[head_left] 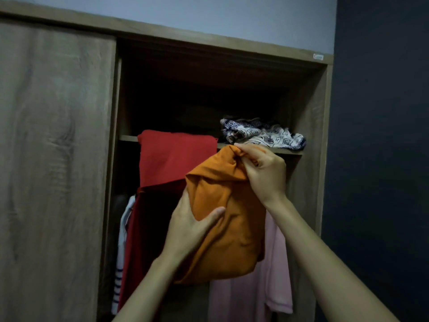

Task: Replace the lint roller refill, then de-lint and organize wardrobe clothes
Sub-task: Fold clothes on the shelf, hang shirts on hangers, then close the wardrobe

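Both hands lift a folded orange garment [229,219] toward the shelf [287,151]: left hand [190,231] cradles its side, right hand [262,170] fingers pinch its top.

Dimly lit, bluish and low. Facing a tall grey-brown wood-grain wardrobe [313,135], with a flat sliding door of the same wood [53,147] across the left half and the right half open, black in its upper depths. Crossed inside by a thin wooden shelf [287,151]. Backed above by a pale grey wall [209,12], flanked on the right by a dark navy wall [380,147]
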Available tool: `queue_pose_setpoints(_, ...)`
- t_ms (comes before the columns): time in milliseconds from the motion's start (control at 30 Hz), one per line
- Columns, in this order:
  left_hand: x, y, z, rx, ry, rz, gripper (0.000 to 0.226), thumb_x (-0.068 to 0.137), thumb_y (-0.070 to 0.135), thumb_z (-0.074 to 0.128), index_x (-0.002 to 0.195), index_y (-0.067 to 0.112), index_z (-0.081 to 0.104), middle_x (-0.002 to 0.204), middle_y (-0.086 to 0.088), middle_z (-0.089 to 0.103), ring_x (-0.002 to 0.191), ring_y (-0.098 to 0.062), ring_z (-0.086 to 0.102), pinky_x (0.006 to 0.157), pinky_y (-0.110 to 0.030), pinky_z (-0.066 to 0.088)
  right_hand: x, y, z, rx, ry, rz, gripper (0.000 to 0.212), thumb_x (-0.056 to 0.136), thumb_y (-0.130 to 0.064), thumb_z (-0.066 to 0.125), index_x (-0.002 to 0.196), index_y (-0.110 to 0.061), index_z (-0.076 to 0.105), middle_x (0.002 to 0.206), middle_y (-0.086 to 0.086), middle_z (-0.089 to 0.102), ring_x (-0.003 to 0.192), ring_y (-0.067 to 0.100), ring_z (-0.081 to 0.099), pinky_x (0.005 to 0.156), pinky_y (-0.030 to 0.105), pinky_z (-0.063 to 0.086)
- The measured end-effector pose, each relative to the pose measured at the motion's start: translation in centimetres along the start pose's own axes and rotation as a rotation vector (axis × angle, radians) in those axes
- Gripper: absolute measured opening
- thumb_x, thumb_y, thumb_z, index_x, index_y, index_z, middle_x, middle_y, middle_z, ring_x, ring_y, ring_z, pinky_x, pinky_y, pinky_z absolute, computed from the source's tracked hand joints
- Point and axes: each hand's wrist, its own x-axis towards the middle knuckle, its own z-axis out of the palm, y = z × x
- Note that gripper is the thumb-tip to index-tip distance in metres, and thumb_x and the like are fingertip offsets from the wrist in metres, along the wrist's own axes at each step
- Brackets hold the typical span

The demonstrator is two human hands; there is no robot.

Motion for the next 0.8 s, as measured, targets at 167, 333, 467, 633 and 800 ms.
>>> queue_pose_setpoints(167, -0.8, 0.1, 0.6, -0.306, -0.043, -0.204, 0.016, 0.087, 0.042, 0.059, 0.092, 0.031, 0.069, 0.090, 0.012, 0.074, 0.085, 0.001, 0.068, 0.071, -0.015, 0.049, -1.9, 1.8, -1.7, 0.037, -0.145, 0.238, 0.021, 0.083, -0.016, 0.069, 0.101, -0.026, 0.074, 0.094, -0.009, 0.073, 0.088, 0.003, 0.067, 0.081, 0.031, 0.056)
queue_pose_setpoints(333, -1.0, -0.1, 0.2, -0.233, -0.070, -0.186, 0.016, 0.097, 0.029, 0.052, 0.097, 0.035, 0.067, 0.090, 0.009, 0.071, 0.081, 0.007, 0.064, 0.066, -0.005, 0.043, -3.1, 2.9, -4.9, 0.184, -0.354, 0.575, 0.016, 0.085, -0.025, 0.071, 0.099, -0.018, 0.074, 0.089, -0.006, 0.071, 0.085, 0.005, 0.065, 0.078, 0.024, 0.052)
queue_pose_setpoints(467, -1.8, -0.1, 0.6, -0.159, -0.121, -0.269, 0.015, 0.095, 0.037, 0.053, 0.100, 0.031, 0.067, 0.090, 0.010, 0.070, 0.083, 0.000, 0.065, 0.070, -0.011, 0.046, -4.3, 2.8, -6.8, 0.413, -0.424, 0.860, 0.021, 0.088, -0.032, 0.064, 0.095, -0.014, 0.072, 0.074, 0.000, 0.068, 0.068, 0.010, 0.064, 0.054, 0.016, 0.051)
queue_pose_setpoints(633, -3.7, -0.1, 2.2, 0.202, -0.051, -0.270, 0.025, 0.084, 0.047, 0.066, 0.101, 0.030, 0.061, 0.095, 0.014, 0.064, 0.086, -0.002, 0.060, 0.072, -0.019, 0.047, -6.1, 3.0, -6.3, 0.702, -0.378, 1.299, 0.043, 0.078, -0.034, 0.072, 0.105, -0.002, 0.066, 0.086, 0.014, 0.069, 0.073, 0.023, 0.067, 0.051, 0.026, 0.054)
queue_pose_setpoints(800, -6.1, 2.2, 4.2, 0.187, 0.103, -0.128, 0.017, 0.083, 0.038, 0.070, 0.089, 0.024, 0.063, 0.081, 0.011, 0.063, 0.070, 0.000, 0.059, 0.061, -0.012, 0.047, -9.0, 3.8, -4.4, 0.773, -0.268, 1.388, 0.018, 0.083, -0.025, 0.072, 0.087, -0.008, 0.071, 0.086, 0.013, 0.072, 0.080, 0.027, 0.069, 0.072, 0.037, 0.057)
